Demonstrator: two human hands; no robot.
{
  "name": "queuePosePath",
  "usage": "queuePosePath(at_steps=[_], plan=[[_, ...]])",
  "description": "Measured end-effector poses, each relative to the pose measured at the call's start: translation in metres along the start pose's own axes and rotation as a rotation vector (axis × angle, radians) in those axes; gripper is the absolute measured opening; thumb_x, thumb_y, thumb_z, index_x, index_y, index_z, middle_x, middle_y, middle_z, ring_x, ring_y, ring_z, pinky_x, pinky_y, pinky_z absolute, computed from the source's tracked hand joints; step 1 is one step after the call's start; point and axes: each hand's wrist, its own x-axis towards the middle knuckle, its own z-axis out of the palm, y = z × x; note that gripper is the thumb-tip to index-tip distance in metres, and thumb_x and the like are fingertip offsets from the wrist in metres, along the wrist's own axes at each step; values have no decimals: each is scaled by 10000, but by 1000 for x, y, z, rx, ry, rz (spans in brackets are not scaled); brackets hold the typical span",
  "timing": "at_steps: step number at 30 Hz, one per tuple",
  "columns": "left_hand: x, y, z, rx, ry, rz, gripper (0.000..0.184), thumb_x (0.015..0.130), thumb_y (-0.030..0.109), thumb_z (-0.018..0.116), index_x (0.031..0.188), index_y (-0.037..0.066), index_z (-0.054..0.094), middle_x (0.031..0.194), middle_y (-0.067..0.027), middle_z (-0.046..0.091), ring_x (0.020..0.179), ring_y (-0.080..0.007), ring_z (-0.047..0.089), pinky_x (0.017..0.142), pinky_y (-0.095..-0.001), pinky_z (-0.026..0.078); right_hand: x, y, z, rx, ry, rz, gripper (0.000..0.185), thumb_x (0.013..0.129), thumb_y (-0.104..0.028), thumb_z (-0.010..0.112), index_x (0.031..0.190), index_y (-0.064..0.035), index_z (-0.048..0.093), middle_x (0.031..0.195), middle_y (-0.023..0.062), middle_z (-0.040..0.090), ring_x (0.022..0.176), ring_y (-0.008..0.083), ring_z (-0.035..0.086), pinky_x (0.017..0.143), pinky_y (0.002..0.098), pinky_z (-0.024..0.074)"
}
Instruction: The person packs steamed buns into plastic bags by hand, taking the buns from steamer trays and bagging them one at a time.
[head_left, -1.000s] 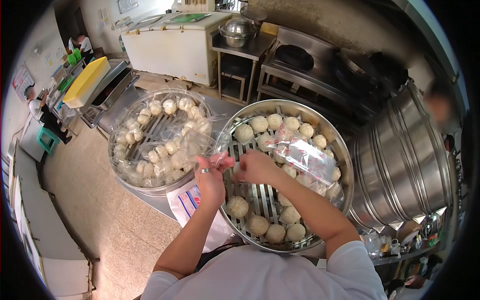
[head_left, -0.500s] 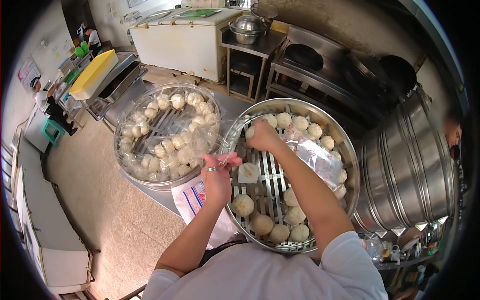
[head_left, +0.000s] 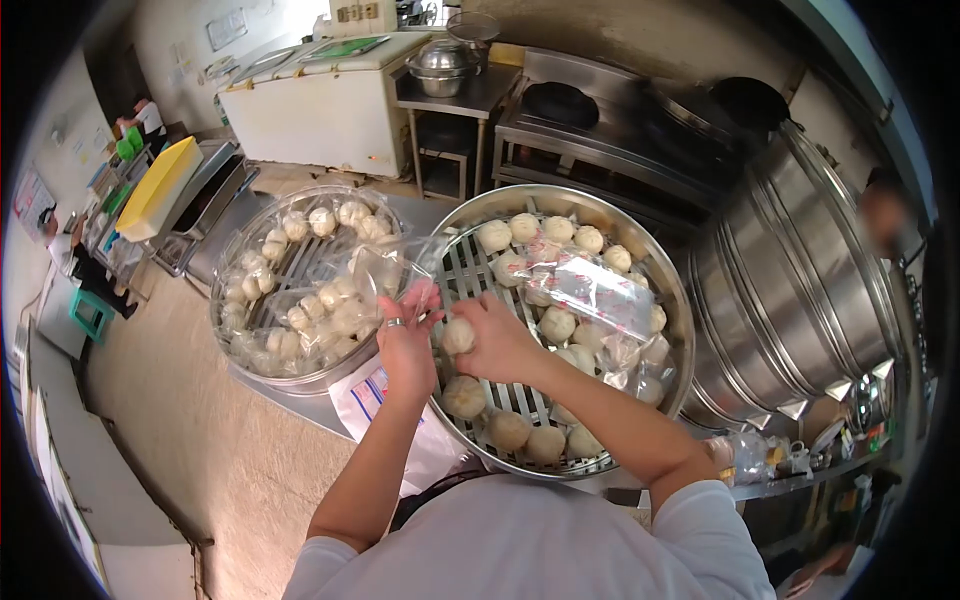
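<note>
My left hand (head_left: 405,335), a ring on one finger, grips the edge of a clear plastic bag (head_left: 385,268) between the two round steamer trays. Fingers of my right hand (head_left: 495,345) are closed round a white steamed bun (head_left: 459,336) over the left side of the right steamer tray (head_left: 684,370). More buns (head_left: 508,430) line this tray's slatted floor in a ring. A clear plastic packet with red print (head_left: 600,292) lies over several of them. To the left, another steamer tray (head_left: 310,378) holds buns wrapped in clear plastic (head_left: 322,222).
Tall stacked metal steamers (head_left: 790,290) stand close on the right. Behind are a stove (head_left: 600,150), a lidded pot (head_left: 443,68) and a white chest freezer (head_left: 310,115). A printed plastic bag (head_left: 365,400) hangs at the table's front edge. Other people are farther off.
My right hand has moved toward me and closer to my left hand, with a bun in its fingers. My left hand keeps hold of the plastic bag. The view has shifted slightly.
</note>
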Motion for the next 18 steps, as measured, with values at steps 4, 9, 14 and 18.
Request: queuePosePath(at_steps=[4,9,14,18], plan=[[-28,14,31,-65,-49,-342,669,1104,555,247,1510,57,433,1452,-132,533,1330,-309,540,1144,-461,416,-33,-44,-38,-14,234,-112,819,675,-314,894,1368,-74,529,1332,250,463,1245,450,491,1054,488,442],[-46,15,48,-158,-98,-595,567,1133,418,201,1472,49,466,1412,-132,572,1293,-288,578,1095,-462,476,-65,-23,-26,92,377,-124,761,765,-323,858,1399,-83,512,1398,242,469,1275,423,497,1087,510,422],[-37,9,54,376,-260,-499,430,1110,278,357,1250,-26,628,1109,-146,722,869,-212,719,769,-349,591,-95,21,-20,881,544,175,639,836,-285,787,1383,-68,539,1248,170,641,1039,318,684,840,412,596],[-28,9,56,755,-147,-197,160,974,134,659,957,-25,669,784,-110,718,591,-136,645,532,-260,511,-126,15,-61,1529,424,273,501,850,-202,745,1309,-59,607,1147,111,698,916,216,715,633,304,595]])
